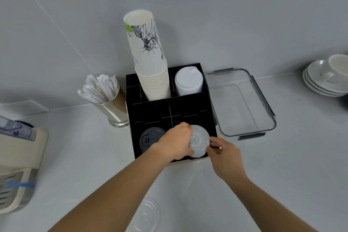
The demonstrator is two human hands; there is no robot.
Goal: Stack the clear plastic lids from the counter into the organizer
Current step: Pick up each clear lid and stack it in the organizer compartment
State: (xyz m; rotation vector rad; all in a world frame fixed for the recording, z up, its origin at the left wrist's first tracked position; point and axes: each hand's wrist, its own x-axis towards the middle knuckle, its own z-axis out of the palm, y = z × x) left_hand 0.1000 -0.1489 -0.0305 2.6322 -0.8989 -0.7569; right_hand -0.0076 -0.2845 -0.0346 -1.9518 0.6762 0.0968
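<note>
A black organizer (150, 115) stands on the white counter against the wall. In its front right compartment sits a stack of clear plastic lids (199, 141). My left hand (177, 142) grips the stack from its left side, and my right hand (225, 153) pinches its right rim with fingertips. More clear lids (147, 214) lie flat on the counter near the bottom edge, between my forearms. The front left compartment holds dark grey lids (150, 137), partly hidden by my left wrist.
A tall stack of paper cups (150, 66) and white lids (188, 81) fill the organizer's back compartments. A glass of wrapped straws (105, 96) stands to its left, a clear rectangular container (243, 105) to its right. Saucers with a cup (327, 77) sit far right, a machine (17, 165) far left.
</note>
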